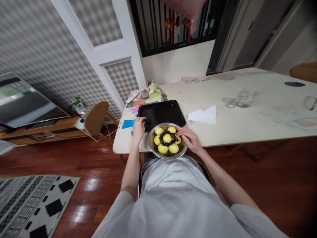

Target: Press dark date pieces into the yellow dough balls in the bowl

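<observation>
A metal bowl (151,144) sits at the table's front edge, close to my body. Inside it, several yellow round fruits, perhaps lemons (173,148), surround one in the middle. Small dark elongated pieces (162,141) form a ring around that central fruit. My left hand (139,125) is at the near left corner of a black tray (159,112), its fingers closed at a dark elongated piece (148,121). Over the bowl's right rim reaches my right hand (190,137), fingers stretched and apart from the thumb, close to a dark piece lying on the fruits.
White paper (204,115) lies right of the tray. Farther right stands a clear glass container (244,98). A green box (154,91), a white remote (132,97) and blue paper (128,124) are on the table's left part. A wooden chair (96,119) stands left.
</observation>
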Available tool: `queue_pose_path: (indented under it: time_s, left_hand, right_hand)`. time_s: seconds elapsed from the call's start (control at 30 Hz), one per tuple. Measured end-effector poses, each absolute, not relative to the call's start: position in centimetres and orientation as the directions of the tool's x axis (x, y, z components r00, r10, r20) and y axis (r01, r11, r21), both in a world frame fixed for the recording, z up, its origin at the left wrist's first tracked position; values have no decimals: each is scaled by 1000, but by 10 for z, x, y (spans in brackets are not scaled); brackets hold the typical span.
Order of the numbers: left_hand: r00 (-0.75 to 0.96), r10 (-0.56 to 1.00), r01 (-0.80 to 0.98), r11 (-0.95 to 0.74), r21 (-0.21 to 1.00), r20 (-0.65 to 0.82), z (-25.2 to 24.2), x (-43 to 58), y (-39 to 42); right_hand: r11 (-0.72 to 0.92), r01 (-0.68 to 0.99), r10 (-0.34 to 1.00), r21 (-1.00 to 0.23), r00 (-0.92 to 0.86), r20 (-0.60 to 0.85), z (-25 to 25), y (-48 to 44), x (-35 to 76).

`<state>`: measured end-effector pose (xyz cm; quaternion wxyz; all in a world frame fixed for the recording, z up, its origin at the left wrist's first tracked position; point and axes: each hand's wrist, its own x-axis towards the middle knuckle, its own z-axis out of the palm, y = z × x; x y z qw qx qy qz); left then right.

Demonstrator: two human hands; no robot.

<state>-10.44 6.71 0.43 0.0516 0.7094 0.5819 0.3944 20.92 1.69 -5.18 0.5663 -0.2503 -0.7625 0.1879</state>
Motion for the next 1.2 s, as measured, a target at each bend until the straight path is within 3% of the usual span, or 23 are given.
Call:
queue_pose_path:
  time_s: [0.17, 0.37, 0.6, 0.73, 0.87, 1.03, 1.2]
  left_hand:
    - [172, 923, 824, -326, 464, 344, -3, -114, 90]
    - [67, 958, 870, -192, 453, 277, -9, -107, 101]
    - [42, 952, 861, -189, 473, 303, -4, -108, 96]
    - [125, 888, 769, -368, 523, 442, 6, -104, 68]
    - [338, 754, 596, -635, 492, 563, 22, -94, 31]
    - [563, 628, 444, -778, 444, 537, 33, -80, 4]
    - [637, 605, 443, -795, 416, 477, 26, -72, 3]
  right_hand:
    - [809, 163, 588, -565, -232, 775, -51, 16, 209]
    - [802, 169, 597, -573, -244, 765, -52, 16, 210]
    - [806, 169, 592, -567, -243, 768, -53, 16, 209]
    - [802, 169, 597, -573, -243, 765, -52, 16, 210]
    - [811, 167, 586, -561, -243, 773, -52, 17, 210]
    - [810, 169, 586, -561, -252, 770, -52, 17, 210]
    - [809, 179, 588, -560, -254, 768, -52, 18, 210]
